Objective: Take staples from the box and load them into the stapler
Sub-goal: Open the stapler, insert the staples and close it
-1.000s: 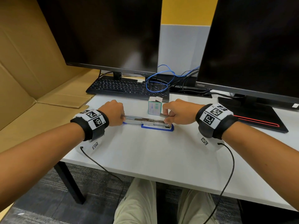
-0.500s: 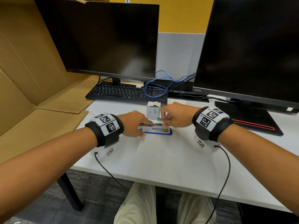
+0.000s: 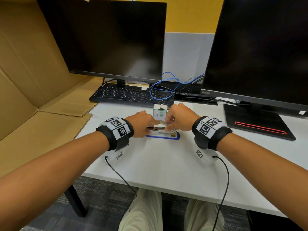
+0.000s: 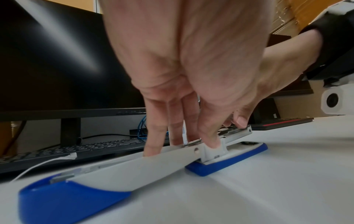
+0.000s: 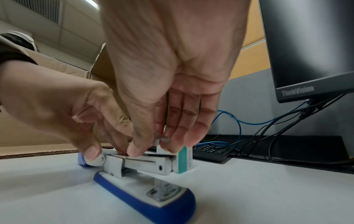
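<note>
A white and blue stapler [image 3: 164, 136] lies on the white desk [image 3: 166, 164], swung fully open, its lid [image 4: 124, 168] folded flat to the left. My left hand [image 3: 150, 126] pinches it at the hinge, thumb on the near bracket and fingers on the far side [image 4: 184, 147]. Just above the open metal magazine [image 5: 139, 164], my right hand [image 5: 153, 147] pinches a short grey staple strip [image 5: 162, 137] between thumb and fingers. The small white and green staple box [image 3: 159, 114] stands upright right behind the stapler, its flap open.
A black keyboard [image 3: 131, 95] and blue cables [image 3: 160, 90] lie behind the box, under two dark monitors. A black monitor base with a red line [image 3: 256, 124] sits at the right. Flattened cardboard [image 3: 33, 105] covers the left side.
My left hand has slid right along the stapler, from the lid's far end to the hinge. The right hand stays over the magazine with the staple strip.
</note>
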A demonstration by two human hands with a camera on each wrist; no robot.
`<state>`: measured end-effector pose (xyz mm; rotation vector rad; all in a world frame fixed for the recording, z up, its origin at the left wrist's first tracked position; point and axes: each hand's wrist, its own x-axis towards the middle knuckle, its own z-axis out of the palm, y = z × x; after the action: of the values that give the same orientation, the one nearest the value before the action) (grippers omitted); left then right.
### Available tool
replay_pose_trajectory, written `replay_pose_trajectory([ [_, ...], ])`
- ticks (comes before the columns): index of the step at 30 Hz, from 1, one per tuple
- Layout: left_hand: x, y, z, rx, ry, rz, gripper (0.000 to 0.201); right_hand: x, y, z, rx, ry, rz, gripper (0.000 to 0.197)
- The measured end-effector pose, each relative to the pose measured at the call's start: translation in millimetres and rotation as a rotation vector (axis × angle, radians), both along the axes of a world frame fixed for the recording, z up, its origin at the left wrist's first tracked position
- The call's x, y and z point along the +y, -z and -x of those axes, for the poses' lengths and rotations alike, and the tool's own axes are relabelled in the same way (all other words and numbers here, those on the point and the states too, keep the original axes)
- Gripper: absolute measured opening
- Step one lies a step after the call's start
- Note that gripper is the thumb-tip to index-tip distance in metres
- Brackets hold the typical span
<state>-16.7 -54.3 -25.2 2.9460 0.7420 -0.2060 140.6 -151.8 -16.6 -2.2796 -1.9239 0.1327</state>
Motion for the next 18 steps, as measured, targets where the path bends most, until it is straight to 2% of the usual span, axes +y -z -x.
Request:
replay_pose_trajectory([
  [4,3,5,-4,-0.016,-0.011,-0.031,0.046,5,4,1,0.010,0.023,0.019,0.027],
  [9,6,8,-10,-0.089,-0.051,-0.027,0.040,7,6,1,-0.008,0.050,0.064,0.029],
  [18,7,10,-14,-0.126,-0.073,-0.012,0.040,14,7,2,-0.016,0.099,0.111,0.053],
])
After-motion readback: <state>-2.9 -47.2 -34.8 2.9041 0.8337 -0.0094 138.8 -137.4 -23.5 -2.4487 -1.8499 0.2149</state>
